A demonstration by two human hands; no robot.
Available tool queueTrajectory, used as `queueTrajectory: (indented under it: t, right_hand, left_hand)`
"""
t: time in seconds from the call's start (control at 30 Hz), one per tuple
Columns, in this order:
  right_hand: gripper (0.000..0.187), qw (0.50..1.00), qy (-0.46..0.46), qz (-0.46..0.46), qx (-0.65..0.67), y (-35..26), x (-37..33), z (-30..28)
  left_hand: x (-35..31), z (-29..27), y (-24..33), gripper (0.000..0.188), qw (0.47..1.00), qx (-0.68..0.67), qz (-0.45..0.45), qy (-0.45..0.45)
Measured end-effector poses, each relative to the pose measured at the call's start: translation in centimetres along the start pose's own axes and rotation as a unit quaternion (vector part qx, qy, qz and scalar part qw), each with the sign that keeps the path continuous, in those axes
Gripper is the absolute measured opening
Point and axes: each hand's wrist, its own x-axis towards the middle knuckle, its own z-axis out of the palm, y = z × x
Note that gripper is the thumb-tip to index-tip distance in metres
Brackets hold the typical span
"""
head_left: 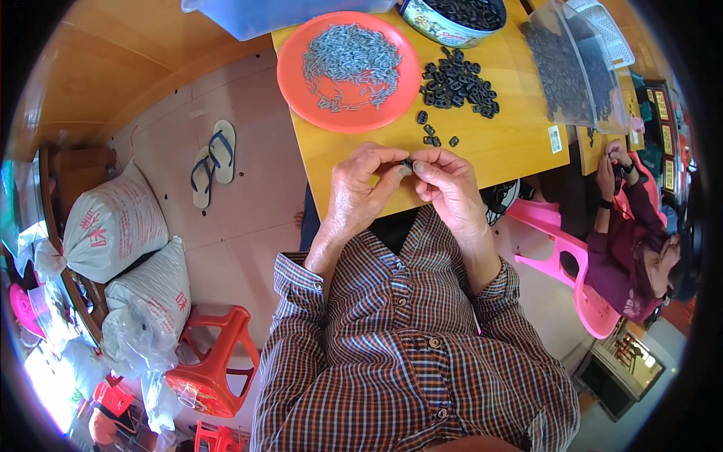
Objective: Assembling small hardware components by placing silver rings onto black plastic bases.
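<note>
Here, left hand (358, 188) and right hand (450, 188) pinch a small black piece (407, 163) above the worktop (520, 154), near its front edge; probably light, stiff; best held by its ends.

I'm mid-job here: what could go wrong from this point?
The small dark piece is pinched by fingertips of the left hand and right hand near the table's front edge; a slip might send it to the floor.
The orange-red plate sits right at the table's left edge, so a bump could spill its grey pins.
A few stray black pieces lie close to the fingers and might get brushed away.
</note>
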Motion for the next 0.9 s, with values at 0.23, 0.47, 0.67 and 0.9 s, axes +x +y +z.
queueTrajectory:
  t: [0.23,0.47,0.67,0.9]
  right_hand:
    - [0.013,0.957,0.113,-0.088,-0.250,-0.9,-1.8,0.1]
    - [0.019,0.694,0.196,-0.337,-0.605,-1.9,0.4,-3.7]
    - [0.024,0.630,0.148,-0.319,-0.692,-3.6,0.7,-3.8]
    - [0.008,0.635,0.123,-0.287,-0.707,-4.5,0.7,-3.3]
  left_hand:
    - [-0.2,1.4,-0.7,0.021,0.988,0.141,0.056,0.017]
    - [0.0,2.8,-0.9,0.021,0.931,0.319,0.168,0.061]
    - [1.2,2.9,-1.2,0.023,0.912,0.349,0.194,0.095]
    - [1.0,2.7,-1.1,0.024,0.910,0.360,0.185,0.085]
